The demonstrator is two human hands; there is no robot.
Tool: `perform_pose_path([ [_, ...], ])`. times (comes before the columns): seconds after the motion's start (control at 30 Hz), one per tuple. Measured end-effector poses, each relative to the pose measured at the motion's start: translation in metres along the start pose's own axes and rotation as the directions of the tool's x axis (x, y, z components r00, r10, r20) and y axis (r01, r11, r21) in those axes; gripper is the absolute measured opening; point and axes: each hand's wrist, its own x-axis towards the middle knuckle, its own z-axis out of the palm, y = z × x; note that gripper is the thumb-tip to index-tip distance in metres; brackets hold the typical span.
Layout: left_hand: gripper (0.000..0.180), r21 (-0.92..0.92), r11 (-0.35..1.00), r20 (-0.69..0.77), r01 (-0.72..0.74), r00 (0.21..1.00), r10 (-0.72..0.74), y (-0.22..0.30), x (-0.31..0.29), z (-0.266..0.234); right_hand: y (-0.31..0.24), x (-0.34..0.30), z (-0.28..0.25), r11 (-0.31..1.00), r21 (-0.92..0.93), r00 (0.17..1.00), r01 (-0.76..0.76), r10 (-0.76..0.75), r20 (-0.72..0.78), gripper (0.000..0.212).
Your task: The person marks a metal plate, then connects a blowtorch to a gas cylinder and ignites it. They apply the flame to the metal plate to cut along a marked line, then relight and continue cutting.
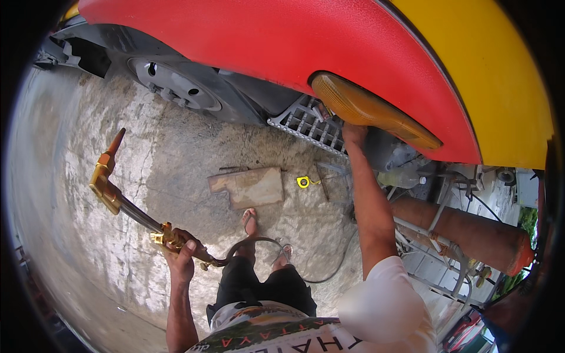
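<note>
So the person (262, 288) has both hands well apart here. Nearest is the left hand (181, 259), wrapped round the valve end of a brass cutting torch (141, 215), out over the left side of the concrete floor (194, 176). Gripping it that far back probably keeps the hot end well clear of the fingers. A dark hose (262, 239) loops off the handle toward the feet (249, 221), with enough slack to let the torch swing, I reckon.

Past the feet there's a notched rusty plate (256, 188) lying flat mid-floor, a thin rod (235, 168) along its far edge and a yellow tape measure (303, 182) near its right edge, likely left there for easy reach. Toward the floor's right edge, a rusty cylinder (485, 235) sits against a metal frame (463, 265), maybe for support.

Farthest out, the right hand (355, 134) reaches under the amber lamp (371, 112) of a red panel (282, 47), beside a metal step (305, 127). Fingers are partly hidden, so can't tell if they're clamped on anything; could just be bracing
</note>
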Motion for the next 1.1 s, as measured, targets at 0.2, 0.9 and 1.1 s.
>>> perform_pose_path([
  [0.2,0.034,-0.108,0.992,0.054,-0.059,0.996,0.065,-0.002,-0.025,0.035,-0.057,-0.121,-0.063,0.665,0.578,0.872,-0.472,0.257,0.417,0.025],
  [0.9,0.026,-0.29,0.911,0.136,0.294,0.955,-0.264,-0.172,-0.179,0.141,-0.011,-0.366,-0.188,0.83,0.474,0.274,-0.295,-0.402,0.874,0.044],
  [1.1,0.026,-0.276,0.933,-0.049,0.23,0.966,-0.252,-0.298,-0.112,0.13,0.106,-0.44,-0.115,0.876,0.282,0.188,-0.391,-0.224,0.956,0.09],
])
